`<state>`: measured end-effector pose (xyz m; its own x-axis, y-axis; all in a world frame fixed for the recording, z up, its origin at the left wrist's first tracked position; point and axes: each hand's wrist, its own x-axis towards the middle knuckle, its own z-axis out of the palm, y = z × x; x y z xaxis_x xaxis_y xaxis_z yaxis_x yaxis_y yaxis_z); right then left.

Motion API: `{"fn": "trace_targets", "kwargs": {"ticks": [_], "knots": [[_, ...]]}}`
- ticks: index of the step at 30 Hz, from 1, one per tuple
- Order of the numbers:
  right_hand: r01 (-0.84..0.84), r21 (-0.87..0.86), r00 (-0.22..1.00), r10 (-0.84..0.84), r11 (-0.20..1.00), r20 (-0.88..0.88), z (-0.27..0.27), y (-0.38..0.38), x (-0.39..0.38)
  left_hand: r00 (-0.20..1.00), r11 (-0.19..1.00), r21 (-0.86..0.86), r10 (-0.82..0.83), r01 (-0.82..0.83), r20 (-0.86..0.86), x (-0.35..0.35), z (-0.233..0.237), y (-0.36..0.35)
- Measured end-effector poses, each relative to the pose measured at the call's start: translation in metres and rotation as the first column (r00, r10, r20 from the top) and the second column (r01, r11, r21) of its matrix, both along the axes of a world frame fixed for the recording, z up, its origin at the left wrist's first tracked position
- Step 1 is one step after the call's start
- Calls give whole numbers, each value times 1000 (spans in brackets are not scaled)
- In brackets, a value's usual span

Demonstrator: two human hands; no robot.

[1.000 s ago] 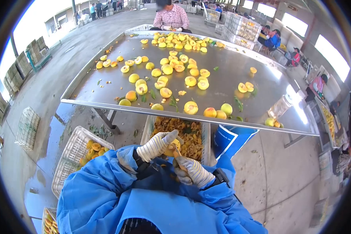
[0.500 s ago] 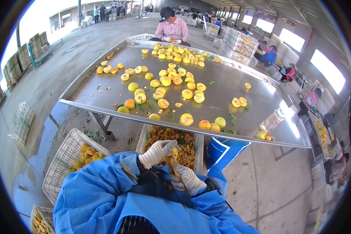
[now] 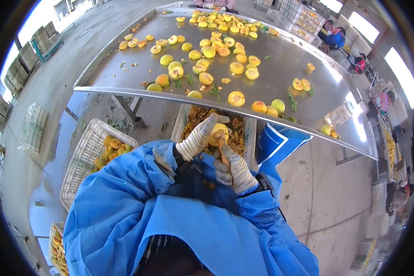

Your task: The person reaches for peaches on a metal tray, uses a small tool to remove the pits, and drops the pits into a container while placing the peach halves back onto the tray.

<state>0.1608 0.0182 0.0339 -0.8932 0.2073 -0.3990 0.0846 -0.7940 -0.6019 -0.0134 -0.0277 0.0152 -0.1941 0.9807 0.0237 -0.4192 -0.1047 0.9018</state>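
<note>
My left hand, in a striped glove, holds a yellow peach half above a white crate of brown-orange scraps. A wooden-handled tool is gripped in my right hand, gloved too, its upper end against the fruit. The tool's tip is hidden at the peach. Beyond my hands, whole and halved peaches lie spread over a metal table, with a few leaves and small bits among them.
A crate of peach pieces stands at left, another below it. A blue bag sits right of the scrap crate. A clear jar lies on the table's right side. Across the table is a person; others work at far right.
The view has tilted down. Both hands are farther up and right in view, and the peach half and the tool against it now show more clearly.
</note>
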Motion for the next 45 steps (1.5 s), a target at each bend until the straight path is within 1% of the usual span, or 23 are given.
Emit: {"fn": "trace_targets", "kwargs": {"ticks": [3,6,7,9,11,14,15,18,19,22,25,28,32,33,35,38,39,40,41,42,43,44,45], "knots": [[-16,91,998,10,996,67,8,1,3,999,999,-35,-2,3,36,0,-2,1],[-79,520,986,-11,850,168,-10,-5,1,1000,992,-123,-20,19,-12,-4,-3,2],[-106,538,982,2,837,191,-10,-6,2,999,987,-156,-44,40,-25,-5,-5,3],[-142,322,976,77,936,206,-4,-5,7,998,981,-183,-59,58,2,-4,-6,2],[-142,140,975,114,980,190,1,-3,6,1000,987,-159,-28,25,-14,-2,-8,3],[-4,311,981,-56,950,184,-7,-22,-5,969,967,-67,246,-247,-30,14,-24,9],[-8,366,976,-73,931,206,-8,-22,-6,968,966,-71,249,-247,22,13,-24,9],[-219,286,958,150,933,245,-4,-1,7,990,957,-259,-118,134,78,-9,-17,2],[-220,297,960,153,929,233,-3,-4,8,991,954,-269,-127,132,35,-9,-15,1],[-192,65,963,175,979,206,3,-3,6,985,944,-283,-166,171,41,-12,-13,1],[-187,-225,982,179,956,-57,-10,1,5,998,985,-166,-54,55,10,-3,-11,1],[-148,-336,985,108,930,-133,-11,-3,2,999,991,-135,1,4,39,3,-2,5],[-172,-339,959,78,925,-272,-7,-3,5,915,970,-183,-80,163,396,4,9,5],[-173,-335,949,66,926,-308,-7,-3,5,881,984,-149,-13,94,473,9,6,7],[-121,-311,950,19,943,-313,-8,1,7,912,985,-169,43,29,407,3,6,5],[133,87,989,-126,987,-81,7,4,10,966,987,-150,96,-61,242,-15,5,-1],[139,263,984,-164,955,76,9,8,11,968,987,-158,79,-42,238,-19,7,-4],[95,627,970,-212,773,115,-7,17,14,970,986,-166,61,-22,235,-23,8,-7],[18,886,953,-275,463,125,-37,29,17,975,984,-170,92,-58,200,-26,9,-11],[-60,988,950,-297,144,101,-37,32,19,979,982,-167,118,-91,163,-29,10,-16],[-140,971,931,-360,-194,63,-35,35,21,982,981,-154,142,-122,126,-32,12,-19],[-120,970,942,-333,-210,44,-29,35,24,982,978,-139,167,-153,92,-36,14,-22],[-235,952,929,-333,-196,161,-8,34,25,977,971,-127,209,-204,28,-41,19,-32]]}}
